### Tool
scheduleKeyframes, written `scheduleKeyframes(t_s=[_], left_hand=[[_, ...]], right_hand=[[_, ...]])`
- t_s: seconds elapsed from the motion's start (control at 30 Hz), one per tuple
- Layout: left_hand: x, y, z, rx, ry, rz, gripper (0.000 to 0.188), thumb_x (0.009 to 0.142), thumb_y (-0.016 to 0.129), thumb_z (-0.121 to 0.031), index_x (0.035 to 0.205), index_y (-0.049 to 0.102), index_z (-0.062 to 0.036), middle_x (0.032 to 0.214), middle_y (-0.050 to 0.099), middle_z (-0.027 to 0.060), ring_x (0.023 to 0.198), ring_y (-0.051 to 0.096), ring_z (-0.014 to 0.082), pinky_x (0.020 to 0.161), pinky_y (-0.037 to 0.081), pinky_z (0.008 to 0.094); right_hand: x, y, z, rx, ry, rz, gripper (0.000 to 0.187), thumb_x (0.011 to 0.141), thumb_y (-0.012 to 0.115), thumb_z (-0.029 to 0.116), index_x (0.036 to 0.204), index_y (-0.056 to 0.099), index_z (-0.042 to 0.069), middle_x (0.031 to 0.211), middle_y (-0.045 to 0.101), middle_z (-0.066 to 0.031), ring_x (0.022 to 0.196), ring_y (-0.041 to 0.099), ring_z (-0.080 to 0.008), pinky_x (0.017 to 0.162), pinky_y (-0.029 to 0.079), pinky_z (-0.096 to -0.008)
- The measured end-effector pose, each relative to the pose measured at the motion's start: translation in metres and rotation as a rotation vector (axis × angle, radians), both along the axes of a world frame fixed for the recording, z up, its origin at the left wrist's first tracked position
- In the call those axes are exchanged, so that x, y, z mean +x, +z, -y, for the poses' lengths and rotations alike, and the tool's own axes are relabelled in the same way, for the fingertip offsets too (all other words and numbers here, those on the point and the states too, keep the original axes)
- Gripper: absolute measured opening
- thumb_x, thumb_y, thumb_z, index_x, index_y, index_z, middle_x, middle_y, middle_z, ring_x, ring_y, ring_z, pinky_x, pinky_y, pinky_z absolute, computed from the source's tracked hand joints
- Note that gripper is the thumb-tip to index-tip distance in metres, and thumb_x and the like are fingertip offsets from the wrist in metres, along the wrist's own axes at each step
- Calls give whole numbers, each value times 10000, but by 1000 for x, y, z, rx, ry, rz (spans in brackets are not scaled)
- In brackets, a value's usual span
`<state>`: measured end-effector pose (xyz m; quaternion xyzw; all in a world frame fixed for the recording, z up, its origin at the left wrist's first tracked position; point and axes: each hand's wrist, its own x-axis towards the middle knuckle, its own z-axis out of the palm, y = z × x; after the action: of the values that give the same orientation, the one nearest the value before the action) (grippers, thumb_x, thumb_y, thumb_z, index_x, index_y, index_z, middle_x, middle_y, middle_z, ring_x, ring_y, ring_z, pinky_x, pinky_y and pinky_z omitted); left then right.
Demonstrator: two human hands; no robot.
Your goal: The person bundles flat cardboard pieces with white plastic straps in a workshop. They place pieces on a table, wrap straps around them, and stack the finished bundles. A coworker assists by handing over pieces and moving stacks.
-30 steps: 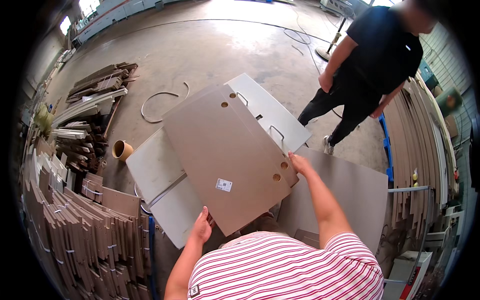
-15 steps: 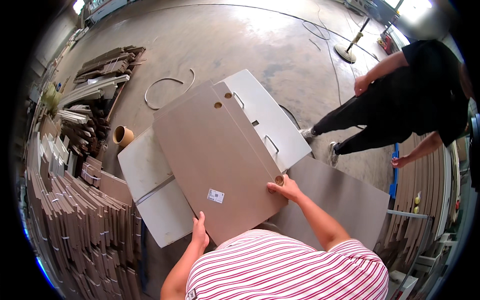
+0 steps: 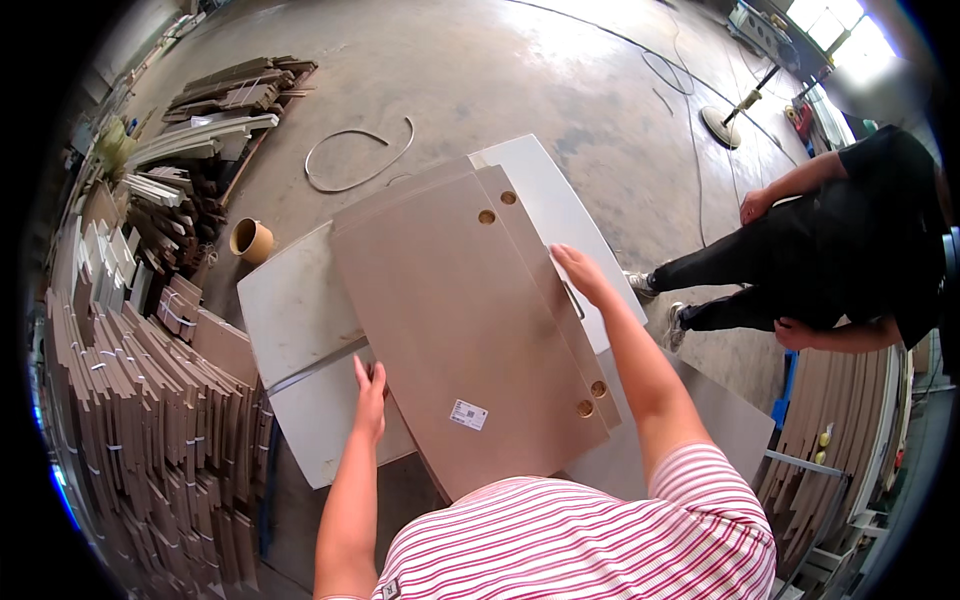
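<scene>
A large taupe furniture panel (image 3: 440, 310) with round drilled holes and a white label (image 3: 468, 415) lies flat in front of me. A strip of a similar panel (image 3: 545, 300) shows along its right side, slightly offset, with matching holes. My left hand (image 3: 369, 400) is at the left edge, thumb and fingers apart. Reaching over the right edge, my right hand (image 3: 585, 273) has its fingers stretched out along it. Beneath lie white boards: a pale one at right (image 3: 590, 235), where part of a handle shows, and a white one at left (image 3: 300, 300).
Strapped stacks of brown strips (image 3: 160, 430) fill the left side. A cardboard tube (image 3: 251, 241) and a looped hose (image 3: 335, 187) are on the floor. A person in dark clothes (image 3: 830, 240) stands at right, near a grey panel (image 3: 700, 400) and upright boards (image 3: 840, 410).
The taupe panels have shifted right over the pale board, covering one handle. My right hand has left the near corner and moved farther up the right edge. The other person's lower hand has drawn inward.
</scene>
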<state>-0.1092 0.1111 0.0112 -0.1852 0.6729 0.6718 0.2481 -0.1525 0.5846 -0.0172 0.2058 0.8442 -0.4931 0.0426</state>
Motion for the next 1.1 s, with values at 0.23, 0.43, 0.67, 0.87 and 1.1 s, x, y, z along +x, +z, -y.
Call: scheduleKeyframes(t_s=[0.23,0.43,0.67,0.87,1.1], left_hand=[[-48,-41,-32,-704,-164,-276,828,971,485,-458,1537,-23,-131,1576,33,228,1442,133,390,1155,174,480],[-43,-45,-20,-432,107,-466,754,932,581,-379,1506,191,-84,1459,352,232,1341,317,420,1112,259,483],[-69,-99,211,-1405,659,257,813,870,591,-532,1448,254,-71,1388,439,222,1210,482,381,933,418,541],[-106,-132,297,-496,964,132,612,839,695,-248,1268,428,97,1230,570,272,1056,607,409,919,498,521],[-139,-134,275,119,884,-60,629,795,709,-86,1274,302,-47,1264,518,212,1063,585,386,851,487,637]], right_hand=[[-47,12,73,220,76,161,862,781,624,684,1192,517,-66,1205,579,-272,1160,555,-367,969,440,-424],[-37,-8,83,403,63,37,867,873,594,573,1357,361,-107,1358,448,-327,1289,433,-418,1070,363,-420],[10,2,117,786,115,-42,756,931,573,419,1507,195,106,1515,268,-187,1394,277,-362,1146,193,-507],[32,9,133,669,95,-79,670,920,596,314,1478,279,120,1527,260,-186,1413,255,-346,1156,188,-495],[27,39,152,650,135,-115,663,821,720,224,1380,395,79,1499,268,-214,1367,306,-387,1115,277,-489]])
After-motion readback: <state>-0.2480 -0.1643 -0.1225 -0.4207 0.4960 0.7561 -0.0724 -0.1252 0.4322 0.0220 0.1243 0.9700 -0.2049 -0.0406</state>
